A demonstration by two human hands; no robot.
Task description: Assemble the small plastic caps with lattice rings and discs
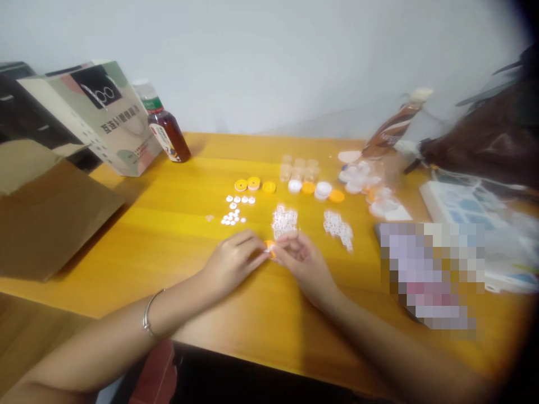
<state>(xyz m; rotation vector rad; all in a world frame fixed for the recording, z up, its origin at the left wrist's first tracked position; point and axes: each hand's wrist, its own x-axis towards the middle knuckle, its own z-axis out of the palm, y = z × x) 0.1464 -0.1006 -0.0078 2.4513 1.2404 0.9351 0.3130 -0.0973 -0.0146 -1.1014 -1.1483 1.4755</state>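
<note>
Between the fingertips of my left hand [236,257] and my right hand [304,264] is a small orange cap [270,250] with some white on it. Both hands pinch it just above the table, and the fingers hide part of it. Just beyond my right hand lies a pile of small white ring-like pieces [284,220], with a second pile of white pieces [337,225] to its right. Small white discs [231,217] lie beyond my left hand. Behind them are yellow-orange round caps [253,183] and a row of white caps [323,189] and orange caps [336,196].
Small clear containers [298,168] stand behind the caps. An open cardboard box [54,213], a paper bag [105,118] and a dark drink bottle [168,134] are at left. At right are a brown bottle [391,126], white plastic pieces [362,178], a white box [455,207] and a pixelated object [421,275].
</note>
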